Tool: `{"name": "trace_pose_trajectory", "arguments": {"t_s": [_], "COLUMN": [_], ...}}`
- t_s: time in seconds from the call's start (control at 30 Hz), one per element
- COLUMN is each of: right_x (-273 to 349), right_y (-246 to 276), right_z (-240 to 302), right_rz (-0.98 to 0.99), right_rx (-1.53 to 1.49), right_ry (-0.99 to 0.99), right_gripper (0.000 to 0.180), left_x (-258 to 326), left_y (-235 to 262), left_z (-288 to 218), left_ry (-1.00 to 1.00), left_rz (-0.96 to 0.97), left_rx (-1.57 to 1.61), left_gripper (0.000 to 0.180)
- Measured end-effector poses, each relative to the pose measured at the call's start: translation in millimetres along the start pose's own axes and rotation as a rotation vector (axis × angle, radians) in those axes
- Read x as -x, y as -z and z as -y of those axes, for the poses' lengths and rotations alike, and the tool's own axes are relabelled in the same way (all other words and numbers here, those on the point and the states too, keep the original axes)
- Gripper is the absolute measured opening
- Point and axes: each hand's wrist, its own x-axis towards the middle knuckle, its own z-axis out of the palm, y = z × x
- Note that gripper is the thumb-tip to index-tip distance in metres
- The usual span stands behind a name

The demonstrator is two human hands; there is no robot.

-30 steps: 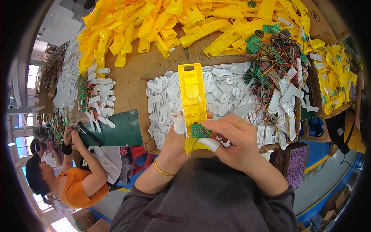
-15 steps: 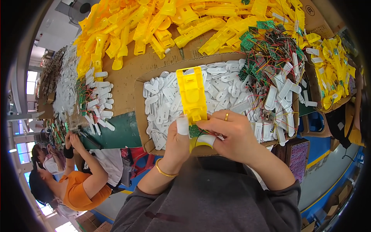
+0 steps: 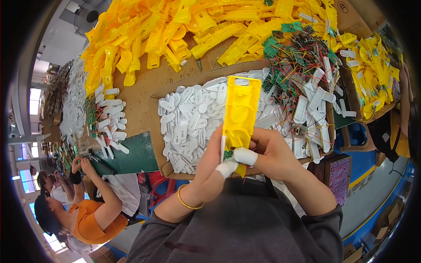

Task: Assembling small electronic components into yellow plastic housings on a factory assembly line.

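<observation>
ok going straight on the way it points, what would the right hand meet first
The yellow shell the right hand holds; beyond it, probably the left hand, though depth is unclear.

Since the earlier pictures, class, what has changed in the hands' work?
The yellow housing has moved right, its top leaning right. The thumbs of the left hand and right hand have drawn together near its lower end; the green board is now mostly hidden. Both still hold it; the carton of white pieces stayed put.
</observation>
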Motion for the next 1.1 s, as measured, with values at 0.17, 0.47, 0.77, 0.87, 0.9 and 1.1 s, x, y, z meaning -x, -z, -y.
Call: {"name": "trace_pose_trajectory", "arguments": {"t_s": [0.17,0.47,0.77,0.87,0.9,1.1], "right_x": [-5.9,-17.9,21.3,47.2,57.3,35.9], "right_y": [-2.5,2.1,109.5,213.7,255.2,192.4], "right_z": [-9.7,-24.0,108.9,171.6,185.1,181.3], "right_rz": [-0.047,-0.079,-0.752,-1.076,-1.074,-0.915], "right_rx": [-0.015,-0.111,0.226,0.336,0.315,0.747], "right_ry": [0.007,0.110,0.636,0.573,0.576,0.658], "right_gripper": [0.029,0.028,0.030,0.037,0.037,0.034], "left_x": [-2.1,-7.9,-77.0,-138.8,-163.9,-245.2], "left_y": [10.6,12.9,44.4,90.7,100.9,115.2], "left_z": [10.0,14.7,-62.7,-57.2,-47.1,-12.9], "left_ry": [-0.156,-0.213,-0.585,-0.195,-0.265,-0.128], "left_rz": [-0.032,-0.028,-0.042,-0.257,-0.298,-0.168], "left_rx": [-0.564,-0.781,-1.136,-1.168,-1.273,-1.683], "left_gripper": [0.054,0.047,0.052,0.032,0.030,0.037]}}
